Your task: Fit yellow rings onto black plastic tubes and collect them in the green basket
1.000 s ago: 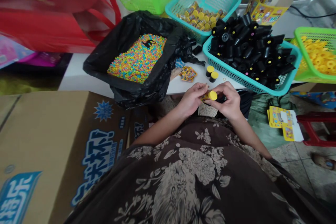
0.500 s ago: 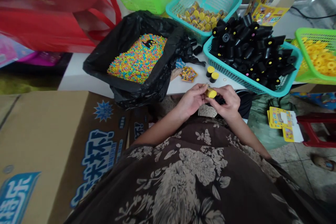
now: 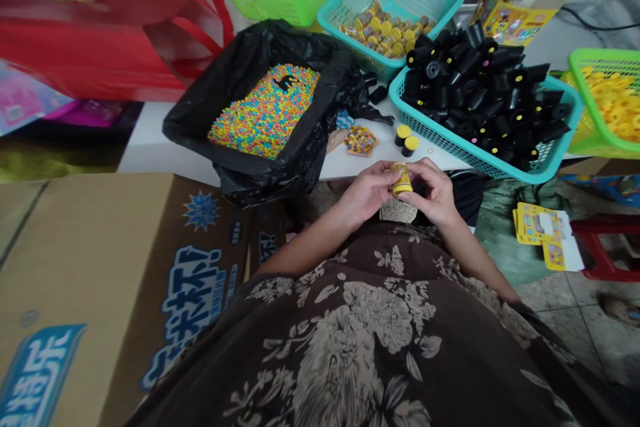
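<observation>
Between my two hands, in front of the table edge, is a small yellow-capped bottle with a printed yellow label. My left hand grips it from the left, the thumb lying across its label. From the other side my right hand holds it, thumb near the yellow cap and fingers behind. Just beyond, two black pieces with yellow tops stand upright on the table. A little pile of printed yellow stickers lies to their left.
A tray lined with a black bag holds colourful beads. Turquoise baskets hold yellow-capped bottles and black tubes. Yellow parts fill a green basket at right. A large cardboard box stands at left.
The bottle has turned in my hands: its cap end faced me before, and now its labelled side shows with the cap lower. My left thumb has moved onto the label.
</observation>
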{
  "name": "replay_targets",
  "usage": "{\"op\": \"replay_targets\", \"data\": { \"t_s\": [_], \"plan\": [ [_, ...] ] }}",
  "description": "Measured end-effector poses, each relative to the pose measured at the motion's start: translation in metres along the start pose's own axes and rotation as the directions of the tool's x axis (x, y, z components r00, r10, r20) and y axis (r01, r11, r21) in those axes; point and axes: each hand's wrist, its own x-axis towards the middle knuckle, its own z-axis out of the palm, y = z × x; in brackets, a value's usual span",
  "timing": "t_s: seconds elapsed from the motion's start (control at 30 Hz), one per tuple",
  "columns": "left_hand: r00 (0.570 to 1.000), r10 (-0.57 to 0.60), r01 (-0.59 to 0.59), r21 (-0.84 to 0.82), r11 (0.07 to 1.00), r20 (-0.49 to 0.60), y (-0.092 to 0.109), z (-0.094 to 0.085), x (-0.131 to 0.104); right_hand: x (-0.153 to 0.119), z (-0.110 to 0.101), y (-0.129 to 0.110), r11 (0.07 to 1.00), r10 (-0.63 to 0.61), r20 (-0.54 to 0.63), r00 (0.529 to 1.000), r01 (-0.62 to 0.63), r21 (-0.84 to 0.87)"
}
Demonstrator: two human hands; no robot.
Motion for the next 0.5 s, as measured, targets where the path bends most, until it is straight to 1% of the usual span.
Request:
{"op": "replay_targets", "data": {
  "t_s": [0.1,0.17,0.23,0.33,0.43,0.5],
  "plan": [
    [0.999,-0.020,0.019,0.019,1.000,0.045,0.0013,-0.0009,-0.0006,-0.0001,-0.0005,-0.0021,0.999,0.012,0.012,1.000,-0.012,0.052],
    [0.997,-0.041,0.040,0.014,0.999,0.063,0.0025,-0.0013,-0.0008,-0.0005,-0.0012,-0.0041,0.999,0.033,0.018,0.999,-0.034,0.042],
    [0.996,-0.054,0.054,0.004,0.999,0.075,0.0030,-0.0019,-0.0010,-0.0008,-0.0018,-0.0061,1.000,0.028,0.011,1.000,-0.027,-0.006],
    [0.993,-0.088,0.088,0.006,0.996,0.083,0.0013,-0.0040,-0.0014,-0.0013,-0.0013,-0.0083,0.993,-0.057,-0.055,0.997,0.051,-0.109],
    [0.988,-0.142,0.141,0.027,0.990,0.053,-0.0019,-0.0064,-0.0026,-0.0024,0.0004,-0.0094,0.965,-0.135,-0.101,0.986,0.107,-0.240],
    [0.990,-0.141,0.140,0.027,0.990,0.022,-0.0032,-0.0062,-0.0042,-0.0031,0.0016,-0.0097,0.948,-0.156,-0.100,0.983,0.121,-0.294]
  ]
}}
